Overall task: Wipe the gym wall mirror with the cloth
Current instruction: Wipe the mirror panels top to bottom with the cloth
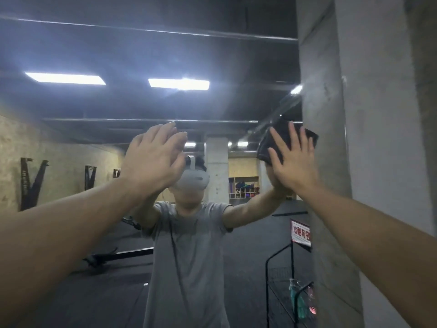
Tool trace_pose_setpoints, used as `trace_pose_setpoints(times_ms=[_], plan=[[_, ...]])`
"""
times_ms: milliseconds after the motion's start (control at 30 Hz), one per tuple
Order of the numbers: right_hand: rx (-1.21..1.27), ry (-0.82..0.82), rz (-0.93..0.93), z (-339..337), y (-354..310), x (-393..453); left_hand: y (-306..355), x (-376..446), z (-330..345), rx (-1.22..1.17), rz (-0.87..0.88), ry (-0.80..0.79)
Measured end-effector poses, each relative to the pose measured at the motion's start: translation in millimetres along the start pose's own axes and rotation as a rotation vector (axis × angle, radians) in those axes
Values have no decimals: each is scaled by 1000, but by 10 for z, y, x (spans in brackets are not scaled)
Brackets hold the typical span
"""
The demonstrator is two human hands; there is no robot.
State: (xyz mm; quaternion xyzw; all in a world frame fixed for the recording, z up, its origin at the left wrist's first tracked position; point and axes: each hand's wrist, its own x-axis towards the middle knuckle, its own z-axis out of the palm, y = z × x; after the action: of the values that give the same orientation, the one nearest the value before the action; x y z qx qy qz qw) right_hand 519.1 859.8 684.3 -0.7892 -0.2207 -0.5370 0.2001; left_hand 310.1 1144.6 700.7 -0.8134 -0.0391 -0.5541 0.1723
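Both our hands are raised to the mirror (146, 55): the right hand (293, 162) presses the dark cloth (274, 140) flat against the glass beside the concrete pillar (331, 162), fingers straight; the left hand (153, 159) is open and holds nothing — probably resting on the glass. We should keep the palm flat and overlap strokes inward from the edge.

Mirror (142, 55) takes up the whole wall straight ahead, with a concrete pillar (378, 162) butting up against its right edge. Left hand (151, 159) is up flat in front of the glass, right hand (293, 162) has the cloth (272, 143) pressed on the mirror just beside the pillar.
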Motion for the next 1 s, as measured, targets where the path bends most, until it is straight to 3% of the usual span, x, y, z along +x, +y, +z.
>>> trace_pose_setpoints(times_ms=[167, 333, 767, 867, 1000], plan=[[32, -3, 225, 33, 813, -232, 369, 51, 195, 75, 71, -33], [116, 150, 388, 178, 427, -165, 298, -70, 287, 122, 38, -64], [20, 75, -350, 272, -2110, -136, -659, -723, 127, 96, -226, -99], [-5, 45, -451, 245, -2167, -156, -679, -768, 147, 112, -204, -91], [-54, -4, -539, 210, -1554, -183, -600, -763, 174, 131, -204, -71]])
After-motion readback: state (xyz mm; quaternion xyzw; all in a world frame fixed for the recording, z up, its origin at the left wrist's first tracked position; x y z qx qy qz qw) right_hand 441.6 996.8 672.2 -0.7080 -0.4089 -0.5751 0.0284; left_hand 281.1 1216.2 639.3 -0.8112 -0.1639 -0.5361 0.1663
